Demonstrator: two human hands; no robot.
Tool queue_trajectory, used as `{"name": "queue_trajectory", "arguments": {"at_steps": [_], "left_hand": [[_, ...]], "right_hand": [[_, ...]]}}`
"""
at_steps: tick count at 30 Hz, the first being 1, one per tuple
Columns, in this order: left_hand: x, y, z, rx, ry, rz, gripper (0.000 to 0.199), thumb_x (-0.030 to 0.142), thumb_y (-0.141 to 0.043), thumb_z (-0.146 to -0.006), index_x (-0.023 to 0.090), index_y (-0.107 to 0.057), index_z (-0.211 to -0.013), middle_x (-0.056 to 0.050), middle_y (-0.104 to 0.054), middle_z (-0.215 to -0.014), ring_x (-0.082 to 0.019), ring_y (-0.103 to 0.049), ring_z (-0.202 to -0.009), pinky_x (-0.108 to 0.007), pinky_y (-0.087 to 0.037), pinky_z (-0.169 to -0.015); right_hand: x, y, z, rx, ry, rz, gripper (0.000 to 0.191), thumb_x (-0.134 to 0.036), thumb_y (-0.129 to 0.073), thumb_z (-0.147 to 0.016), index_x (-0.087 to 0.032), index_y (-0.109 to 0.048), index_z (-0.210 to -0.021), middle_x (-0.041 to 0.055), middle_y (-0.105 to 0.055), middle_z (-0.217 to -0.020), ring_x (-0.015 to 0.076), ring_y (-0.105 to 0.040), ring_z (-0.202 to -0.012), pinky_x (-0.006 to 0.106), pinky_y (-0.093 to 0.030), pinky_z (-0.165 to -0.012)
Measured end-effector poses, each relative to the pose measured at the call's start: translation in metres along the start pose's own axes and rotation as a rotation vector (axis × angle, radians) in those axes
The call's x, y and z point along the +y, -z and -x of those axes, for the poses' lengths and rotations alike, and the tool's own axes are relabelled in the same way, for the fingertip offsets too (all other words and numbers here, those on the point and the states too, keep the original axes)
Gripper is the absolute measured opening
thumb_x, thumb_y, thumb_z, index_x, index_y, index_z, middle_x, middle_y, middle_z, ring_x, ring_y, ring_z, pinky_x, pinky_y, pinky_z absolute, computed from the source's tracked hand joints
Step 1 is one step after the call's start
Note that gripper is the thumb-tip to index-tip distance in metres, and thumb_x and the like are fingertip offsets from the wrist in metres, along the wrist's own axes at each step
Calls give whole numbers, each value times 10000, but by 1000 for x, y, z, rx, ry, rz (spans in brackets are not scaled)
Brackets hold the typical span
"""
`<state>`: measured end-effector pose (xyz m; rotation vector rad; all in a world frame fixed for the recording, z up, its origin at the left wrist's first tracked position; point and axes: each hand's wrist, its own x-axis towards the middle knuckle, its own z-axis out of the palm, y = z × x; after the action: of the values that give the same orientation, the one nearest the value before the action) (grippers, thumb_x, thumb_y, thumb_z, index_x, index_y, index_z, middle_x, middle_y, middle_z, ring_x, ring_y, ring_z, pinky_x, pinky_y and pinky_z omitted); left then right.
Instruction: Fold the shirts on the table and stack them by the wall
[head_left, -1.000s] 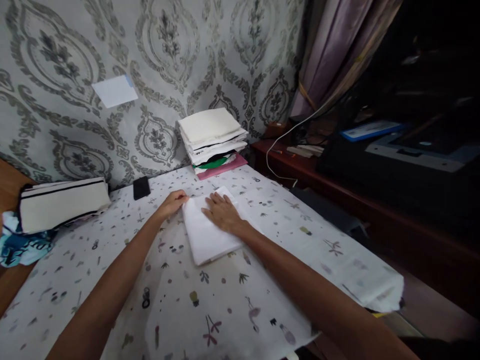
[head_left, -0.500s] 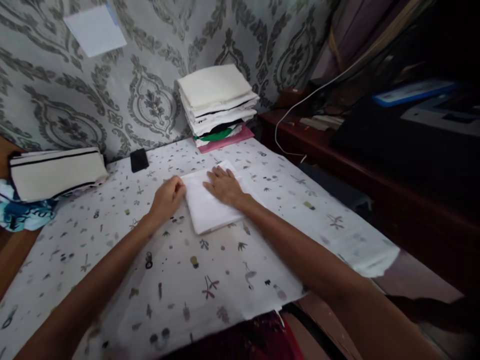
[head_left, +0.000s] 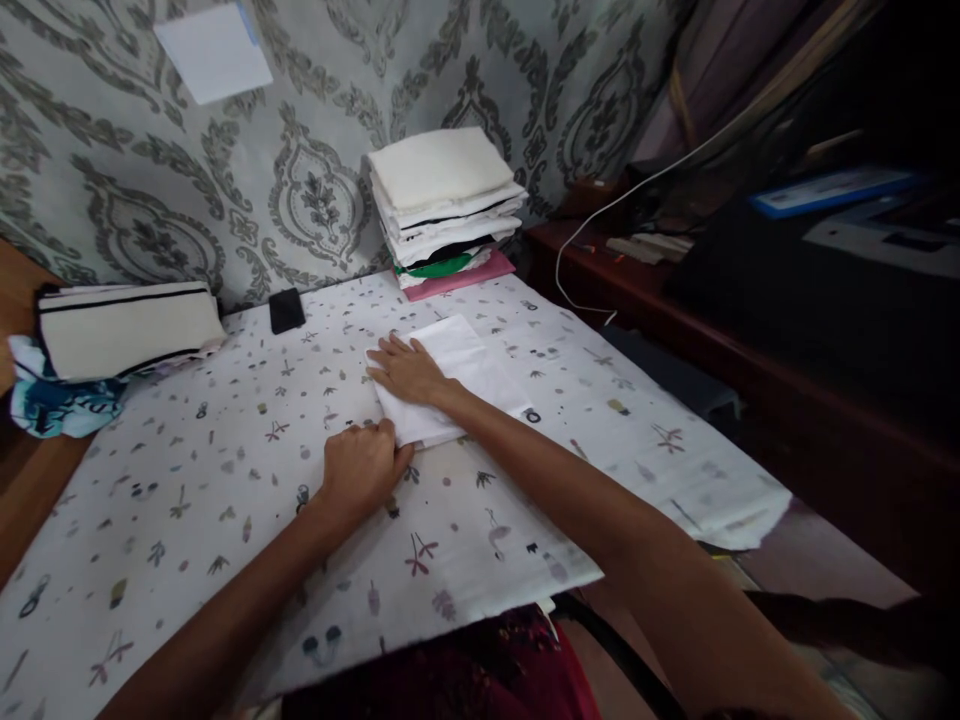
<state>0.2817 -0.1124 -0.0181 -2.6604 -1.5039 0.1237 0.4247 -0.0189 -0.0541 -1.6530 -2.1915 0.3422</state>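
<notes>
A folded white cloth [head_left: 469, 360] lies on the printed sheet in front of me. My right hand [head_left: 409, 372] rests flat on its left part, fingers spread and palm down. My left hand [head_left: 364, 462] is closed at the near left corner of the cloth, with thumb and curled fingers pinching the edge there. The fingertips of that hand are partly hidden.
Behind the cloth stands a stack of folded clothes [head_left: 446, 175] against the patterned wall. A black phone [head_left: 286, 311] lies at the back left, near another folded pile [head_left: 131, 330]. A dark red wooden desk [head_left: 637, 285] with a white cable borders the right side.
My left hand has moved from the cloth's left edge toward me to its near corner. My right hand has slid left across the cloth, still flat.
</notes>
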Motion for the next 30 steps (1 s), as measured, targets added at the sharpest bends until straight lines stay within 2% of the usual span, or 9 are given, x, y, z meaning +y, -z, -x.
{"name": "queue_trajectory", "arguments": {"at_steps": [3, 6, 10, 13, 17, 20, 23, 27, 30], "left_hand": [[2, -2, -2, -20, 46, -20, 371, 444, -432, -924, 159, -662, -857, -136, -725, -777, -277, -678, -697, -354, -457, -617], [6, -7, 0, -8, 51, -35, 274, 343, -446, -895, 155, -645, -887, -141, -729, -797, -269, -672, -679, -354, -454, -609], [10, -11, 14, 31, 55, -58, 203, 241, -441, -845, 153, -616, -900, -135, -724, -780, -256, -657, -631, -346, -436, -580], [4, -9, 31, -29, 57, -53, 162, 219, -434, -837, 174, -590, -849, -119, -722, -780, -247, -654, -633, -330, -408, -567], [-11, 0, 45, -59, 40, 59, 133, 220, -412, -859, 217, -518, -779, -46, -693, -739, -221, -635, -639, -311, -365, -556], [-12, 4, 41, -7, 37, 136, 134, 293, -430, -897, 228, -500, -802, -17, -683, -730, -196, -617, -623, -305, -367, -568], [-3, 0, 32, 17, 9, 86, 187, 351, -436, -932, 217, -534, -847, -48, -709, -791, -207, -639, -664, -306, -382, -572], [2, 1, 26, -63, -127, -12, 196, 193, -391, -926, 187, -587, -926, -88, -721, -863, -240, -669, -727, -323, -411, -594], [-6, 16, 23, -103, -163, 74, 221, 220, -390, -934, 195, -578, -822, -54, -691, -752, -212, -637, -654, -317, -420, -603]], "right_hand": [[2, -4, 0, 11, -9, -25, 451, -394, -377, -1015, -193, -498, -1400, 127, -372, -1566, 310, -223, -1486, 563, -144, -1178], [4, -8, -2, 31, -23, -49, 449, -396, -395, -1006, -200, -503, -1395, 118, -370, -1569, 305, -217, -1487, 558, -127, -1181], [6, -12, -3, 67, -30, -95, 423, -393, -445, -988, -229, -528, -1370, 86, -398, -1556, 303, -220, -1484, 529, -106, -1191], [8, -13, -3, 68, -24, -128, 428, -376, -456, -982, -190, -541, -1359, 119, -395, -1553, 322, -219, -1481, 542, -88, -1188], [8, -12, -4, 77, -29, -176, 408, -389, -480, -968, -241, -556, -1341, 71, -420, -1543, 303, -230, -1478, 525, -86, -1195], [6, -10, -4, 49, -40, -112, 447, -399, -447, -981, -218, -527, -1382, 97, -384, -1563, 311, -217, -1483, 532, -103, -1191], [2, -6, -1, 14, -34, -44, 494, -393, -394, -1002, -158, -485, -1426, 150, -342, -1578, 324, -200, -1489, 558, -115, -1181], [-1, -2, 2, 10, -46, -48, 479, -401, -392, -1006, -196, -494, -1426, 117, -352, -1579, 296, -208, -1493, 536, -120, -1192], [0, 5, -3, 4, -91, -130, 496, -428, -349, -1017, -210, -476, -1445, 95, -392, -1561, 269, -236, -1488, 503, -156, -1196]]}}
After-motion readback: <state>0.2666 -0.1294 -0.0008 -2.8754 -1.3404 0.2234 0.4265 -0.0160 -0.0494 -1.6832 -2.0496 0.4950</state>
